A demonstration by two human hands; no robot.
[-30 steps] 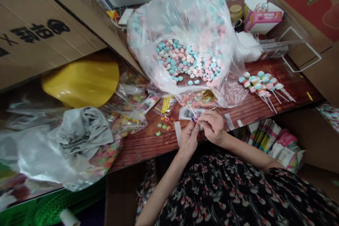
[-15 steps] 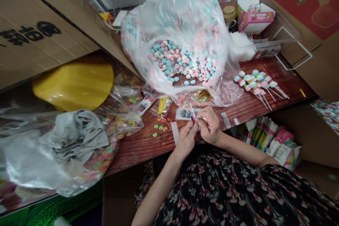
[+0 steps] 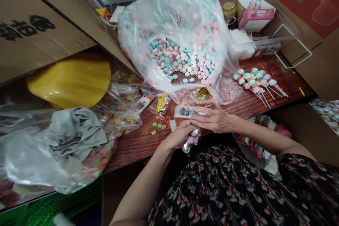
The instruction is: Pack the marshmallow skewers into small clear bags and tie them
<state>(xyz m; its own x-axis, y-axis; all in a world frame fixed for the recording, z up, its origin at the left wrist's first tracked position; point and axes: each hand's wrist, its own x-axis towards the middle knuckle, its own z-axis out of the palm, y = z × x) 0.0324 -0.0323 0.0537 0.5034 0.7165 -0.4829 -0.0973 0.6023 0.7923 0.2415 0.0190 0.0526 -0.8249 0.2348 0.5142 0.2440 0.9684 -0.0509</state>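
A candy skewer in a clear wrapper slants down from my left hand, whose fingers are closed around it. Pale and pink pieces show through the film. My right hand lies just above, fingers stretched out to the left over the end of a small clear packet with a dark printed label. Its lower fingers meet the top of my left hand, and its thumb is hidden. Past both hands, a large clear plastic bag opens toward me, with pink, blue and white candies inside.
Finished-looking candy skewers lie at right. Loose ring candies and gold twist ties are left of the hands. A grey cloth rests on a plastic bag. Cardboard boxes stand at both sides, beside a clear tray.
My hands were pinching together at a thin stick with a red and blue bit. Now the wrapped skewer points down from my left hand, and my right hand has spread over the packet.
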